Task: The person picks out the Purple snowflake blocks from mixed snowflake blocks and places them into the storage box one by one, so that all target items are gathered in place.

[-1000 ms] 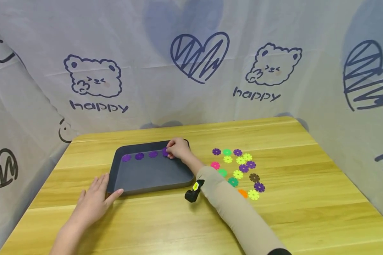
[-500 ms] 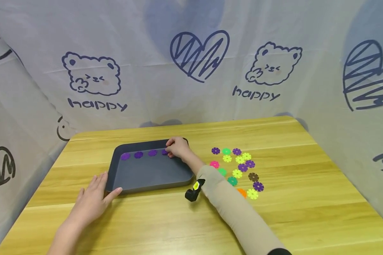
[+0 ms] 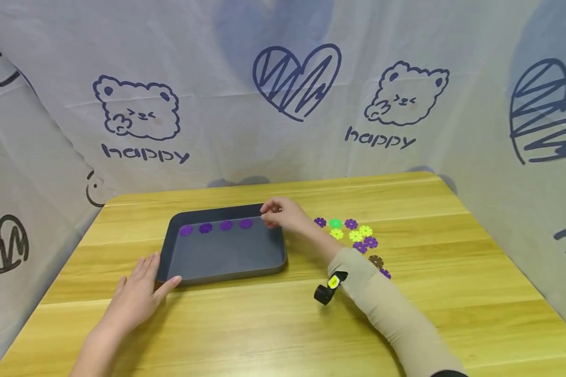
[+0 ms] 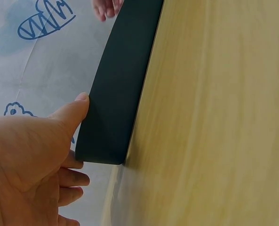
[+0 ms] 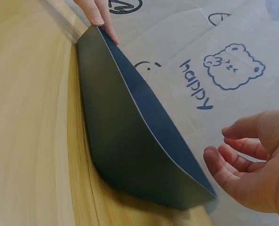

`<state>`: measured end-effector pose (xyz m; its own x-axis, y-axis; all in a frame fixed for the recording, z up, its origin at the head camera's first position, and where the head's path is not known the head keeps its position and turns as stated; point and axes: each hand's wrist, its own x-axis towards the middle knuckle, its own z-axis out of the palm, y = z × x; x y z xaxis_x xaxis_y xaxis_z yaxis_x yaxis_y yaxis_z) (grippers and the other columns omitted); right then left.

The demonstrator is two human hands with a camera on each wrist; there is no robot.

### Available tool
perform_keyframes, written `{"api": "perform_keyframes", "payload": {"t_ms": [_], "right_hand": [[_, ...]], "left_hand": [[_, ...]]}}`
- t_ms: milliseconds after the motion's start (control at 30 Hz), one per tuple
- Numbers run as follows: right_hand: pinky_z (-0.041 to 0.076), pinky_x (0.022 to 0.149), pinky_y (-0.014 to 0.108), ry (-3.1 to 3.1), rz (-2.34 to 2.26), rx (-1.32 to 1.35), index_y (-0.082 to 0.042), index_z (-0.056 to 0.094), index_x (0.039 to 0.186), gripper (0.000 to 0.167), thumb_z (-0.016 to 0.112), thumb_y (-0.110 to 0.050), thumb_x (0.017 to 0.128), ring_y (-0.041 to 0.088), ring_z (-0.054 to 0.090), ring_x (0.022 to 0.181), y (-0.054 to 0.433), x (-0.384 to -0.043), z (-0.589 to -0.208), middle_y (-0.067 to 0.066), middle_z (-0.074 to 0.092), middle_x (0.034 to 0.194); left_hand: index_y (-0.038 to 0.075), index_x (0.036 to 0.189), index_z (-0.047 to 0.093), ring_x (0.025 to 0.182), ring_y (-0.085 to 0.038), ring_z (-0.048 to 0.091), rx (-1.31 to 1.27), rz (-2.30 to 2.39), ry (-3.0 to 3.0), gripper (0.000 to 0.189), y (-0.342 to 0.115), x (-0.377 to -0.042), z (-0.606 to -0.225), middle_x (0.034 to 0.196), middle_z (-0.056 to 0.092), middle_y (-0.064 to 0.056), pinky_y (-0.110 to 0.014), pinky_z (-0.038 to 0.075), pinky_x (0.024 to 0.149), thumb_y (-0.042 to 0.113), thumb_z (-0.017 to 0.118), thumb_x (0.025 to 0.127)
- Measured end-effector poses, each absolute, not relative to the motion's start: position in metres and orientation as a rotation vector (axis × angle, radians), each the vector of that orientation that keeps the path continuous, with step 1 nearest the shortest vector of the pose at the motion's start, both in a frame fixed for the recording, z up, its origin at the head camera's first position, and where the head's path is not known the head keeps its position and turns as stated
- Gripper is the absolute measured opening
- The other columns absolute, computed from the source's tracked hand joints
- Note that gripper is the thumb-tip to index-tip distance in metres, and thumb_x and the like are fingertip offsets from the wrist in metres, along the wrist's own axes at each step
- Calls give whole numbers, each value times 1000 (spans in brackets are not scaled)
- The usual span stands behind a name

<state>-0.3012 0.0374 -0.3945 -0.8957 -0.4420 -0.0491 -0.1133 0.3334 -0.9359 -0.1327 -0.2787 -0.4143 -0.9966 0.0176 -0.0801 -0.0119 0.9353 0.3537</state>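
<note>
A dark grey rectangular tray (image 3: 226,252) lies on the wooden table. Several purple flower-shaped discs (image 3: 226,225) form a row inside it along the back wall. My left hand (image 3: 139,296) rests at the tray's near left corner, fingers straight along the left side and thumb against the front; in the left wrist view the thumb touches the rim of the tray wall (image 4: 118,84). Over the tray's far right corner is my right hand (image 3: 285,213), its fingers loosely bent and holding nothing. In the right wrist view, the right hand (image 5: 252,165) has a gap between thumb and fingers.
Right of the tray, loose flower discs (image 3: 355,236) in yellow, purple, green and brown lie scattered, partly hidden by my right forearm. A black wrist camera (image 3: 329,289) hangs from the right sleeve. A printed cloth (image 3: 226,131) stands behind the table.
My right hand has let go of a purple disc, which now lies at the right end of the row, and has moved right, away from it. The left hand stays put.
</note>
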Motion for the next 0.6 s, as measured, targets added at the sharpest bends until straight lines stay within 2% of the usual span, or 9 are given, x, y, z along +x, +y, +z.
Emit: {"api": "perform_keyframes", "payload": {"t_ms": [133,367,600], "right_hand": [[59,87,44,2317,-1574,-534,3,61,113,23,63,-11,94,33,68,93,66,-294,-389,10,62,93],[56,91,50,2333,-1606,-549,1,60,113,22,60,-11,96,46,63,100,123,-272,-386,17,63,98],[56,90,50,2358,-1635,-495,8,55,120,34,61,-16,96,40,65,97,182,-256,-402,15,64,99]], "left_hand": [[-8,153,14,145,-53,10,4,535,3014,95,-279,-134,-413,156,14,-34,-79,8,107,64,40,96],[-9,152,14,146,-52,9,1,529,3013,95,-276,-134,-413,156,14,-35,-78,7,108,64,40,96],[-9,152,14,146,-52,9,6,532,3010,95,-279,-133,-412,156,14,-35,-78,7,108,63,40,96]]}}
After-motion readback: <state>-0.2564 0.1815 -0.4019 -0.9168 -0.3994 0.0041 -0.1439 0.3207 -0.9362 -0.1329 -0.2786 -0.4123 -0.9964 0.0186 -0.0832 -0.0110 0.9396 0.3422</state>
